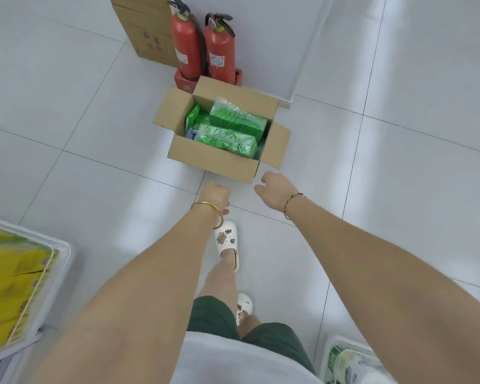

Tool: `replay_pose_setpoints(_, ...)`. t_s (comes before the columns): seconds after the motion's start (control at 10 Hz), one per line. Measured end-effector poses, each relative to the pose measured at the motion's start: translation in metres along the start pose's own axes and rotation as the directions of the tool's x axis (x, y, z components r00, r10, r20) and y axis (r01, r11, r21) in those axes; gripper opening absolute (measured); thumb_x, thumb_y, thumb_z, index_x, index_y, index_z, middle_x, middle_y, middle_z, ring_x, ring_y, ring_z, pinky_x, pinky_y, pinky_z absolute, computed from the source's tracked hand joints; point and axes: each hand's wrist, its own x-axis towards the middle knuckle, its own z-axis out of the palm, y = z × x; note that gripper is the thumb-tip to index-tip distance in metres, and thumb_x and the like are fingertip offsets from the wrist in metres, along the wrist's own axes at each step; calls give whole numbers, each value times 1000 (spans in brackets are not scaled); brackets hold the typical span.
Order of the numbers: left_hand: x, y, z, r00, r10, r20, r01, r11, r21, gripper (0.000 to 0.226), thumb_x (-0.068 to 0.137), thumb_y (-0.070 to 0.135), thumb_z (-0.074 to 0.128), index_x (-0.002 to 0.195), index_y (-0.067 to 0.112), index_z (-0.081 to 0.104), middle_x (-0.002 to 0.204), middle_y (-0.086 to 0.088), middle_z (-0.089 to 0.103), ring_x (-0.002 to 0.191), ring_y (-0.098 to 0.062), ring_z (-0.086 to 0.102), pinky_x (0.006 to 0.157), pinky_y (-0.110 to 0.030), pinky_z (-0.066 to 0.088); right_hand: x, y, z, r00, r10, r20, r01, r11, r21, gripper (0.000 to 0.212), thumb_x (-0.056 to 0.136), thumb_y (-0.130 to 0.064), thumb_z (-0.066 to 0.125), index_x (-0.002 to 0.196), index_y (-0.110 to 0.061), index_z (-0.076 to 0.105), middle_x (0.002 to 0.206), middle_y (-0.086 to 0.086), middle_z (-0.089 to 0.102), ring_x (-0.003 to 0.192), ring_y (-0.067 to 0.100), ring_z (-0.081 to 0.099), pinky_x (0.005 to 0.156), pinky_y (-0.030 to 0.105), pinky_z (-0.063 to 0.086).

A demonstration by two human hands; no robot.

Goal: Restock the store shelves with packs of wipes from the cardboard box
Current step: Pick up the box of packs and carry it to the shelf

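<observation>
At the far left of my feed, a white wire-fronted shelf carries yellow packs, stacked up to its front rail so they face the aisle. Moving right, a tall brown cardboard carton stands against the white wall. Just beside it, two red fire extinguishers sit upright in a red floor stand, parked in the corner out of the walkway.

Just in front of that stand is the open brown cardboard box, set on the white tiled floor. Its flaps are folded outward, which leaves the top free for reaching in. Inside lie the green plastic-wrapped packs of wipes: two long bundles flat on top and a single pack on edge by the left wall. So the stock is in the box, none in hand.

Below the box, the left hand reaches toward its near wall and is just short of it. The fingers fold loosely downward, the grip released and holding nothing that I can see. A gold bangle rides the wrist. The right hand hangs near the box's near right corner, fingers loosely curled, thumb apart, grip likewise empty. I judge both arms are stretched out to take a bundle by its two ends, since it looks too long for one hand.

At the far right, a white shelf basket holds green-and-white packs, possibly where the wipes belong.
</observation>
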Motion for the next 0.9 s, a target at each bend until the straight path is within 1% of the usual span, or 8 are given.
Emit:
replay_pose_setpoints(0.2, 106, 60, 48, 994, -113, -1, 111, 980, -168, 46, 91, 3, 43, 137, 6, 39, 100, -10, 48, 87, -24, 52, 61, -27, 48, 141, 12, -45, 999, 39, 29, -39, 999, -3, 39, 96, -20, 41, 129, 0, 44, 134, 18, 47, 116, 33, 52, 95, 38, 46)
replay_pose_setpoints(0.3, 150, 86, 75, 982, -189, -22, 176, 948, -265, 53, 90, -3, 46, 140, 12, 36, 86, -7, 52, 89, -25, 51, 70, -29, 51, 205, 24, -60, 998, 27, 65, -27, 1000, 2, 38, 96, -18, 41, 129, 2, 42, 132, 19, 48, 114, 34, 52, 90, 37, 47)
replay_pose_setpoints(0.4, 194, 106, 108, 963, -260, -75, 211, 895, -394, 62, 89, -8, 45, 143, 18, 30, 74, -4, 45, 83, -24, 48, 68, -27, 51, 268, 43, -74, 992, 11, 123, -8, 1000, -26, 38, 95, -17, 42, 128, 2, 43, 130, 19, 48, 112, 34, 53, 87, 36, 45)
replay_pose_setpoints(0.5, 229, 127, 144, 930, -344, -130, 244, 842, -482, 69, 88, -7, 45, 145, 24, 23, 75, -4, 47, 70, -21, 54, 78, -33, 54, 326, 67, -83, 979, 2, 205, 19, 995, -101, 40, 95, -18, 41, 131, 0, 40, 132, 18, 46, 113, 34, 52, 87, 37, 46)
replay_pose_setpoints(0.6, 262, 138, 175, 907, -396, -144, 248, 778, -576, 59, 90, -7, 46, 142, 16, 28, 74, -2, 46, 75, -20, 55, 67, -27, 54, 372, 86, -88, 962, -10, 272, 64, 980, -189, 41, 95, -18, 40, 133, -3, 36, 132, 18, 43, 113, 37, 51, 90, 39, 45)
replay_pose_setpoints(0.7, 302, 140, 196, 879, -440, -183, 256, 759, -598, 53, 90, -8, 48, 139, 0, 31, 77, -2, 49, 65, -15, 51, 71, -34, 53, 408, 96, -89, 953, -22, 301, 107, 957, -269, 42, 95, -19, 39, 135, -6, 32, 131, 18, 40, 115, 37, 49, 92, 41, 44)
replay_pose_setpoints(0.8, 343, 119, 210, 811, -519, -270, 268, 741, -616, 54, 87, -10, 50, 138, -5, 32, 112, -22, 58, 77, -28, 55, 90, -46, 52, 444, 101, -84, 956, -34, 290, 131, 938, -321, 39, 95, -16, 40, 132, -6, 33, 128, 17, 41, 115, 35, 46, 88, 38, 41)
replay_pose_setpoints(0.9, 381, 101, 229, 774, -532, -343, 230, 741, -632, 62, 83, -7, 54, 140, 5, 32, 131, -26, 52, 103, -36, 60, 95, -50, 49, 479, 104, -74, 966, -54, 252, 143, 926, -350, 40, 93, -15, 41, 131, -7, 32, 129, 15, 41, 116, 34, 44, 88, 39, 40)
